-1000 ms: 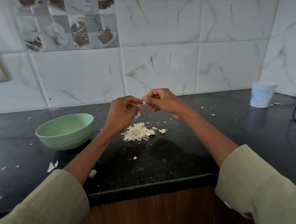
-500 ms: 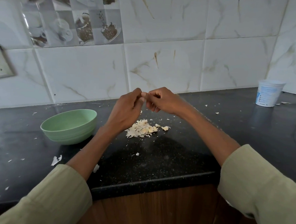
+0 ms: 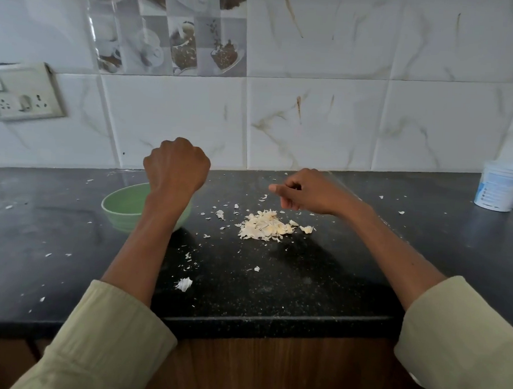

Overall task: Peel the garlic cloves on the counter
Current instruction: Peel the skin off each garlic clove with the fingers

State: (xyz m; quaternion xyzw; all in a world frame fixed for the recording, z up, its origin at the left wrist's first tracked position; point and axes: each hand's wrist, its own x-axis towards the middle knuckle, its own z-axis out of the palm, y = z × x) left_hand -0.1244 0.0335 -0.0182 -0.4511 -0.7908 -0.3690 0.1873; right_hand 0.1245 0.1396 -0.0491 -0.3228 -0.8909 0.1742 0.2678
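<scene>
Home kitchen: dark stone counter [image 3: 288, 289], tiled backsplash [image 3: 313, 122], wall socket [image 3: 24, 96]

Two bare forearms, pale green sleeves [image 3: 114, 336] — loose, cuffs pushed up

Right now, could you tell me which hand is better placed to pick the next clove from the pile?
Probably the right hand: it hovers just above the garlic pile, fingers curled downward. The left hand is raised over the green bowl, farther away.
</scene>
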